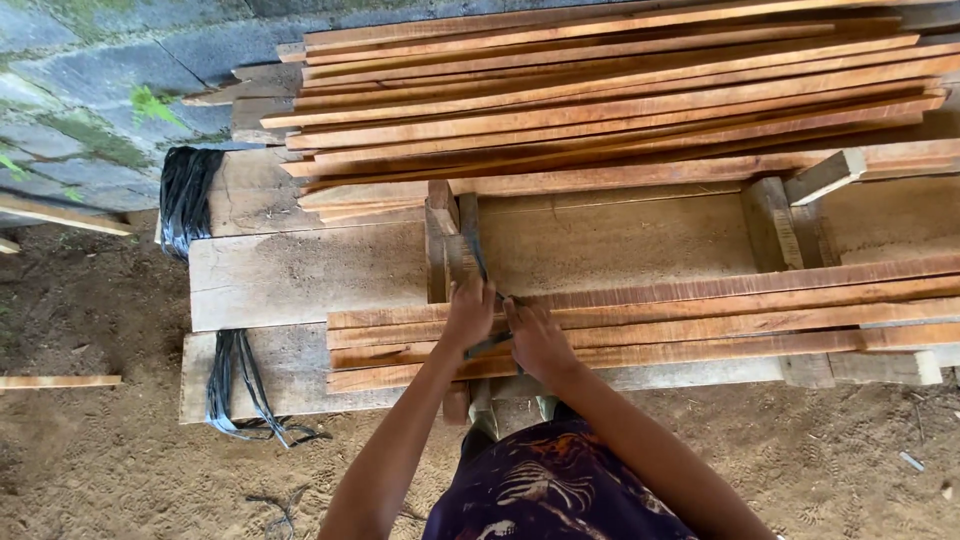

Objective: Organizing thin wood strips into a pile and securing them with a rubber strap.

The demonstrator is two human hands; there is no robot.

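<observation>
A dark strap (478,262) runs across the near bundle of thin reddish wood strips (700,320) lying on my plank workbench (300,270), and both my hands meet on it at the bundle's left end. My left hand (468,315) is closed around the strap above the strips, while my right hand (538,340) presses down just beside it, fingers curled on the strap where it crosses the wood. Beyond, a larger stack of strips (600,100) lies along the far side of the bench, black strapping (185,200) hangs over its left edge, and bare dirt ground (100,470) spreads below.
</observation>
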